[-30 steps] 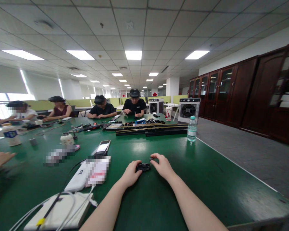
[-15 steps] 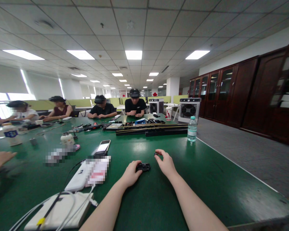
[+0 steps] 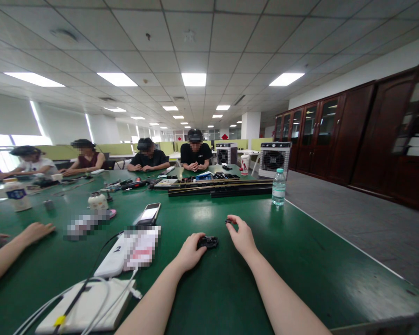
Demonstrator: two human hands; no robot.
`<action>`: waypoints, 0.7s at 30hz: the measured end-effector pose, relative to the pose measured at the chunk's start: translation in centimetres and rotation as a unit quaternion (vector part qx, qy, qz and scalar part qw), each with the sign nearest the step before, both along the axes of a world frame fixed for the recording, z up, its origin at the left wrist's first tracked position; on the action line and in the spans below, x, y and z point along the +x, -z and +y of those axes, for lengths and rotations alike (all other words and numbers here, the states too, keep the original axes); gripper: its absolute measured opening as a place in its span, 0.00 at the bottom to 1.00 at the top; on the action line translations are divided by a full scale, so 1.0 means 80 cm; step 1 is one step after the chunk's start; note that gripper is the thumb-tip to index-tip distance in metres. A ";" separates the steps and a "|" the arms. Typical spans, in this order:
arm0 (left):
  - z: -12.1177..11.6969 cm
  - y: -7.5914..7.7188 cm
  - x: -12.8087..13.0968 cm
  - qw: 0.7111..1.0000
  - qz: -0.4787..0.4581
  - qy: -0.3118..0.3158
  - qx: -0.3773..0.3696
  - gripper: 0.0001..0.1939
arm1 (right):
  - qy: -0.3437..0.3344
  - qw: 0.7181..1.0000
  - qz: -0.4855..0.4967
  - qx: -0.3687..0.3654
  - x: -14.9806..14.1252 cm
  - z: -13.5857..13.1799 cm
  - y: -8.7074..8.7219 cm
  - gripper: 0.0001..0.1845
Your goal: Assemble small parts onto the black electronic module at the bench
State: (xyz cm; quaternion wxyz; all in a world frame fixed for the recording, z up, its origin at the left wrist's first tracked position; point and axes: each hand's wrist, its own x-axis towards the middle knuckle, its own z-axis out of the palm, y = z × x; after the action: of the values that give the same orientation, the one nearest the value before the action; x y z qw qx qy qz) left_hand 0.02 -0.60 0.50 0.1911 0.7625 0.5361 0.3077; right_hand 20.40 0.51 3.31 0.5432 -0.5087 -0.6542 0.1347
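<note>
On the green table (image 3: 282, 260), my left hand (image 3: 189, 251) grips a small black part with an uneven, open-looking top (image 3: 209, 242); its exact kind is too small to make out. Thumb and fingers close around its left end, and its right end shows. My right hand (image 3: 240, 236) is raised a little to the right, apart from that part. Between thumb and forefinger it pinches a tiny dark piece (image 3: 227, 221), whose kind I cannot tell.
To my left lie a white power bank (image 3: 111, 257), a phone (image 3: 150, 212), a white box (image 3: 87, 309) and cables. A water bottle (image 3: 278, 187) stands near the right edge. Black bars (image 3: 240, 191) and tools lie farther back. A neighbour's hand (image 3: 35, 232) rests at left; people sit opposite.
My right hand has moved right and slightly up, away from the black part, with the tiny piece in its fingers. My left hand stays put. The neighbour's arm at left has reached farther in.
</note>
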 end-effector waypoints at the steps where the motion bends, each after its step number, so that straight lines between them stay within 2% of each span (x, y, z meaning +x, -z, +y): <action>1: 0.000 0.000 0.000 1.000 -0.001 -0.001 0.000 0.22 | -0.001 1.000 0.000 -0.002 0.000 0.000 0.000 0.16; 21: 0.000 -0.001 0.000 1.000 0.001 -0.001 -0.005 0.22 | -0.017 0.999 -0.017 -0.033 -0.002 0.005 0.008 0.17</action>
State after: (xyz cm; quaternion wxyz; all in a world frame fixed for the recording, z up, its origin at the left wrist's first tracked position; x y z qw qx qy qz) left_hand 0.01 -0.60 0.58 0.1941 0.7611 0.5386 0.3048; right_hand 20.25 0.93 2.69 0.5128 -0.5174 -0.6669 0.1568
